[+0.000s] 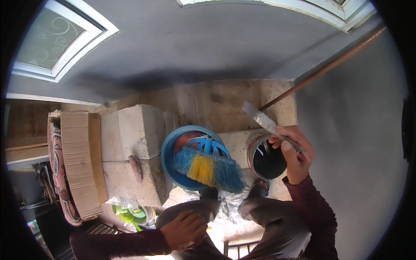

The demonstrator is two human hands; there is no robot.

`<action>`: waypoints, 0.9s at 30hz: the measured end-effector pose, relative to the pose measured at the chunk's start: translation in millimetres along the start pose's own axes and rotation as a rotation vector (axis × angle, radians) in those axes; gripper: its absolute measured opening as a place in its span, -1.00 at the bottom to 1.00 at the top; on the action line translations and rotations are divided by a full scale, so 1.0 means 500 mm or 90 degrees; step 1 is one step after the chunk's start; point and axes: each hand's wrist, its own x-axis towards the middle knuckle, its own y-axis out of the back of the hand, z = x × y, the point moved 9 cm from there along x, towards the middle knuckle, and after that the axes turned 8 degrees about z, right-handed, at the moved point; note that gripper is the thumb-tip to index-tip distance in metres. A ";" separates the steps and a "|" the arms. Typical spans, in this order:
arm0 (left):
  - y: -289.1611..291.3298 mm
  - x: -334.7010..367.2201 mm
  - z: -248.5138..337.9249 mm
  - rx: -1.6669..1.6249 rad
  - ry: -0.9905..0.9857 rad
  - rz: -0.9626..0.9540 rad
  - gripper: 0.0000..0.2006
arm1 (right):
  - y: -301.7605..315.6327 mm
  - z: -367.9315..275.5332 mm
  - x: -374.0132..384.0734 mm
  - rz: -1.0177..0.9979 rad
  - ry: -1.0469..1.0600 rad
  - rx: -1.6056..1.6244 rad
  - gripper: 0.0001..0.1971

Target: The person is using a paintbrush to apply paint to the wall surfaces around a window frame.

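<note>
Grey-white and slim, a flat brush-like tool [264,121] slants leftward from our right hand [298,152], gripped between thumb and fingers that hide part of its handle; its pale tip is hard to make out. Lower in view stands a round container [251,152] with black contents, its upper right rim covered by that hand. Our left hand [186,229] lies palm down on our dark-trousered left leg [173,213]; whether it holds anything, we cannot tell. Nearby, a blue-and-yellow bristled broom head [203,168] partly hides a round blue plastic basin [167,161]
</note>
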 end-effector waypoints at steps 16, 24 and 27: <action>0.046 0.115 0.072 0.168 -0.179 0.238 -0.75 | -0.252 -0.097 0.247 0.007 0.408 -0.075 -0.75; -0.094 0.245 0.170 0.224 -0.336 0.233 -0.83 | -0.300 -0.091 0.287 0.040 0.358 0.008 -0.74; -0.182 0.251 0.102 0.272 -0.326 0.131 -0.86 | -0.274 -0.070 0.310 0.056 0.335 0.022 -0.74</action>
